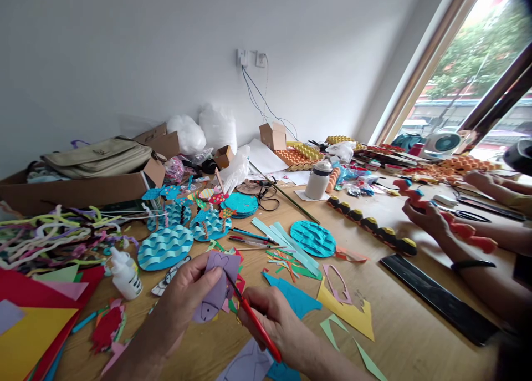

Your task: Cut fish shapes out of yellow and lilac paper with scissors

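Between the thumb and fingers of my left hand [189, 289] is a piece of purple paper [214, 295] with a fish drawn on it in dark lines. My right hand [276, 320] grips red-handled scissors [255, 317], whose blades meet the paper's right edge. Below lies another purple sheet [247, 364] with drawn lines, partly cut off by the frame. Colourful paper scraps [286, 264] and a blue paper piece [291, 295] lie just beyond my hands. A white glue bottle [125, 274] stands left of my left hand.
Blue discs with wavy paper strips [165, 248] sit ahead, near pencils [253, 237]. Pipe cleaners [70, 237] and coloured sheets [37, 325] spread leftward. A white jar [318, 180] stands farther back. At right, another person's hands [432, 223] hold a red egg-carton strip [465, 231].
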### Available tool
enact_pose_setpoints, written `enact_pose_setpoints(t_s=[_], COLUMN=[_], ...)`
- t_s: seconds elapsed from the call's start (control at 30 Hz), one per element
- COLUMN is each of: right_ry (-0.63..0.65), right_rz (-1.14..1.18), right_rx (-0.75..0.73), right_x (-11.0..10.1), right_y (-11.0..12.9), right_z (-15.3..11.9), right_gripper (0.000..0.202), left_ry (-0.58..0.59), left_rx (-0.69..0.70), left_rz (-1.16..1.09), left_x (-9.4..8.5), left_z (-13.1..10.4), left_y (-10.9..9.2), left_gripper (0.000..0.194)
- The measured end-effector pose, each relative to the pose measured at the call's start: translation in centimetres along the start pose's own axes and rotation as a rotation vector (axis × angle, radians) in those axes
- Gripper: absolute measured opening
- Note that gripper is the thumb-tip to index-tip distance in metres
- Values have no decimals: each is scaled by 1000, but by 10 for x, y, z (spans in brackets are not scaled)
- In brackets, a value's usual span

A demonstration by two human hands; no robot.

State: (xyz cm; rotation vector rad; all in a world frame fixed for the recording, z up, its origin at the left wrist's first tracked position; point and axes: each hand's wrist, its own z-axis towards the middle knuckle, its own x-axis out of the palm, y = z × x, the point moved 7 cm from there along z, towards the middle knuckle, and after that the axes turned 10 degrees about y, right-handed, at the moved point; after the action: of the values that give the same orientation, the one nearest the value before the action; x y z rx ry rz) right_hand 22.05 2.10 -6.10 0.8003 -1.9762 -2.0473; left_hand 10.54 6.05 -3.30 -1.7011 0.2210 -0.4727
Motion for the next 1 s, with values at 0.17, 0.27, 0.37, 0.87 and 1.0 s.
enact_pose_setpoints(t_s=[0.17,0.27,0.37,0.87,1.0], right_ry=[8,20,21,-7,-1], right_rz=[4,57,197,398,399], right_rx=[-7,16,46,93,94], right_x=[-1,1,6,15,15], right_y=[2,-4,-14,-16,-12], right_z=[2,3,5,5,5], right_gripper=[29,26,24,56,56], left_ry=[49,56,29,-37,-33], left_rx=[-26,-24,1,29,18], left_rz=[-5,-16,-76,-147,-177], left_x=[-3,-3,-3,10,12], left_z=[3,3,2,4,3], left_y=[2,2,5,13,14], left_gripper=[19,17,14,12,14])
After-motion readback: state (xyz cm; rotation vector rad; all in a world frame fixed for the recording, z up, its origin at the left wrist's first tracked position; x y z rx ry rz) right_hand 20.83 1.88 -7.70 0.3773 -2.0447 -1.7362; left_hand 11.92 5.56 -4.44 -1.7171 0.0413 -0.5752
